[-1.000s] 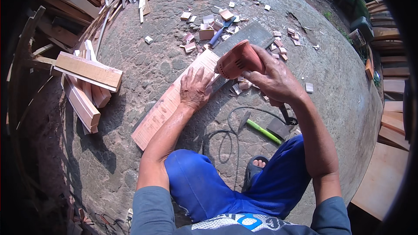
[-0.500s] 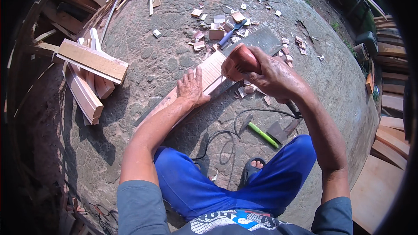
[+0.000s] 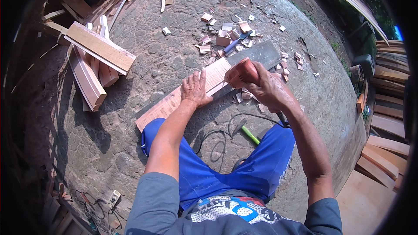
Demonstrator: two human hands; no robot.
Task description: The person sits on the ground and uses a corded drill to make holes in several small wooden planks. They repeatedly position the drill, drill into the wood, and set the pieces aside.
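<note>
My left hand [image 3: 196, 90] lies flat on a pale wooden plank [image 3: 163, 109], fingers stretched and slightly apart. The plank slants across a dark flat board [image 3: 265, 54] on the ground, its near end by my left knee. My right hand [image 3: 271, 88] is wrapped round a red-orange corded power tool [image 3: 244, 73], held over the plank's far right end. The tool's working end is hidden, so I cannot tell its kind or whether it touches the wood. Beyond the plank a chisel with a blue handle [image 3: 231, 46] lies among wood offcuts [image 3: 223, 40].
A green-handled hammer [image 3: 250, 135] and a black cord [image 3: 210, 135] lie between my legs. Stacked timber pieces [image 3: 100, 56] stand at the left. More boards [image 3: 385, 156] lean along the right edge. A socket block [image 3: 114, 198] with wires sits at lower left.
The view has shifted a little. My legs have shifted: my right leg now covers the broad-bladed tool beside the hammer, and my left knee meets the plank's near end. Both hands keep their places.
</note>
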